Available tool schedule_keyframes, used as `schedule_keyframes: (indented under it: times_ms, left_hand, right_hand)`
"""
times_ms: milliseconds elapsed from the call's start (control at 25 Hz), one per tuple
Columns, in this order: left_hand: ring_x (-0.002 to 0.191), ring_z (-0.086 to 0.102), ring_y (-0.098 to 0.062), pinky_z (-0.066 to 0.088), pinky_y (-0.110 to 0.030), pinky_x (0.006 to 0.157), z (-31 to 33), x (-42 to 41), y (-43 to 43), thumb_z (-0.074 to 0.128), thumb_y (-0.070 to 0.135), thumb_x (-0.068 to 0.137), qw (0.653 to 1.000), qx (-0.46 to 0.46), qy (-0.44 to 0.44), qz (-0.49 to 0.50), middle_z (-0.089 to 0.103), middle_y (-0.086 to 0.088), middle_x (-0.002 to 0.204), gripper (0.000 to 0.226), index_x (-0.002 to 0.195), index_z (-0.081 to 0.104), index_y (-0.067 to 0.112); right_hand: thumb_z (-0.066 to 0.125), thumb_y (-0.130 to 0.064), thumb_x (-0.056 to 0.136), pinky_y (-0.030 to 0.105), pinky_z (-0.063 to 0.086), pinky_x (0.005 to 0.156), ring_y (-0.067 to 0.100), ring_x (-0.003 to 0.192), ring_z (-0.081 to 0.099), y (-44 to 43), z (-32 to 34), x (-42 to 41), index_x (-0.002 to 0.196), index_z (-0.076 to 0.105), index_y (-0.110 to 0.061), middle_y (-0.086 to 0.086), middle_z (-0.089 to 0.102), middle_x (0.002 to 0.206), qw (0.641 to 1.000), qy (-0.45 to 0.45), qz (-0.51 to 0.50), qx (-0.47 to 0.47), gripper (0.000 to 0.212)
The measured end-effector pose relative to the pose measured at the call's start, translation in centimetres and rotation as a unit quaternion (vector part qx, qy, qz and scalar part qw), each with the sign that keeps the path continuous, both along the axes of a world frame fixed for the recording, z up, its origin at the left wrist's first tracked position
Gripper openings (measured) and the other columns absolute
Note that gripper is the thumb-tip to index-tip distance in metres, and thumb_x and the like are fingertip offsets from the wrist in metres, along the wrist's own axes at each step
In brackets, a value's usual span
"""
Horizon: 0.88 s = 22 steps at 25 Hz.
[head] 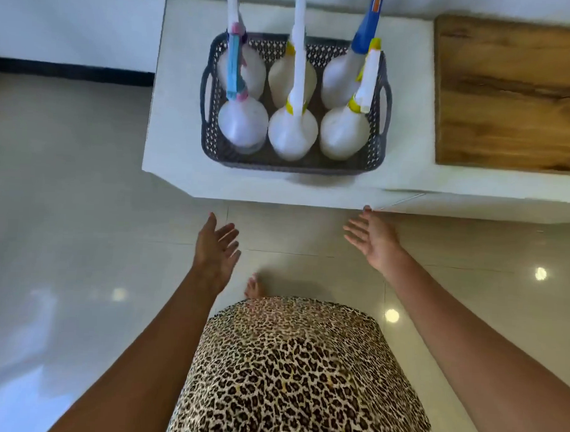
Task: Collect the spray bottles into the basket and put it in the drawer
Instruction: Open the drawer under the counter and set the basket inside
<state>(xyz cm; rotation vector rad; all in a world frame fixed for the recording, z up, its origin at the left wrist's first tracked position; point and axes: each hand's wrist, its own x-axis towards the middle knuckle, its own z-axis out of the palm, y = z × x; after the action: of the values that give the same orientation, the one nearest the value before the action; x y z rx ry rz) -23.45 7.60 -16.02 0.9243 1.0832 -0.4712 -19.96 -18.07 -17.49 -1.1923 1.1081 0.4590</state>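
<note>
Here, a person's left hand [215,248] and right hand [372,241], both empty with fingers spread, are held out toward a dark grey perforated plastic basket [292,165] on the white counter [180,113]. Six white plastic spray bottles [292,136] stand upright inside it, in two rows of three. The lift looks best made level, by both side handles [205,96], as the tall bottles could topple. No drawer is in view.

The head-worn camera looks steeply down and forward onto the counter [183,129] and floor [65,206].
</note>
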Motion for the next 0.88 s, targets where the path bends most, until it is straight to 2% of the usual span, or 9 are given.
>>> schedule_keyframes:
  times_ms: [200, 280, 440, 640, 760, 880]
  left_hand:
    - [0.134, 0.034, -0.032, 0.025, -0.041, 0.113, -7.0, -1.5, -1.3, 0.030, 0.058, 0.090, 0.997, -0.059, 0.004, 0.048, 0.043, -0.016, 0.142, 0.068, 0.128, 0.045, 0.003]
    - [0.134, 0.035, -0.033, 0.025, -0.042, 0.113, -10.6, -1.3, -1.4, 0.025, 0.065, 0.087, 0.992, -0.092, 0.000, 0.081, 0.042, -0.017, 0.142, 0.078, 0.128, 0.044, 0.001]
    - [0.137, 0.029, -0.037, 0.021, -0.046, 0.115, -20.0, 0.2, -1.2, 0.011, 0.084, 0.071, 0.973, -0.172, -0.047, 0.147, 0.035, -0.019, 0.146, 0.111, 0.136, 0.031, -0.004]
    - [0.140, 0.022, -0.037, 0.019, -0.045, 0.115, -30.0, 3.2, -1.3, 0.019, 0.089, 0.065, 0.959, -0.201, -0.088, 0.180, 0.028, -0.020, 0.150, 0.120, 0.138, 0.024, -0.007]
    - [0.141, 0.017, -0.037, 0.015, -0.046, 0.117, -33.4, 5.0, -1.3, 0.024, 0.090, 0.060, 0.944, -0.227, -0.108, 0.213, 0.022, -0.021, 0.151, 0.125, 0.139, 0.018, -0.007]
    - [0.142, 0.014, -0.037, 0.013, -0.047, 0.117, -35.3, 7.1, -1.3, 0.031, 0.091, 0.057, 0.923, -0.252, -0.144, 0.252, 0.019, -0.022, 0.152, 0.129, 0.140, 0.016, -0.007]
  right_hand:
    - [0.040, -0.039, 0.097, 0.042, 0.043, 0.096, 0.036, 0.123, 0.051, 3.5, -7.7, -2.9, 0.129, 0.042, 0.003, 0.024, 0.049, 0.136, 0.984, 0.022, -0.101, 0.148, 0.053]
    - [0.042, -0.049, 0.094, 0.042, 0.041, 0.100, 0.035, 0.125, 0.049, 4.8, -11.2, -2.8, 0.131, 0.042, 0.003, 0.023, 0.047, 0.139, 0.972, 0.016, -0.140, 0.188, 0.064]
    - [0.043, -0.067, 0.082, 0.042, 0.023, 0.115, 0.030, 0.139, 0.032, 7.3, -20.1, -1.4, 0.140, 0.031, 0.003, 0.018, 0.036, 0.148, 0.943, -0.040, -0.199, 0.263, 0.092]
    - [0.045, -0.083, 0.066, 0.042, 0.014, 0.119, 0.028, 0.144, 0.021, 9.3, -29.1, 1.9, 0.146, 0.014, 0.002, 0.016, 0.022, 0.155, 0.910, -0.101, -0.234, 0.328, 0.121]
    - [0.043, -0.085, 0.064, 0.043, 0.014, 0.119, 0.027, 0.144, 0.020, 9.6, -32.2, 3.6, 0.146, 0.013, 0.001, 0.015, 0.021, 0.155, 0.900, -0.123, -0.249, 0.335, 0.123]
    - [0.041, -0.087, 0.063, 0.042, 0.017, 0.119, 0.026, 0.141, 0.028, 9.7, -33.9, 4.8, 0.144, 0.023, 0.001, 0.014, 0.031, 0.150, 0.882, -0.155, -0.271, 0.352, 0.121]
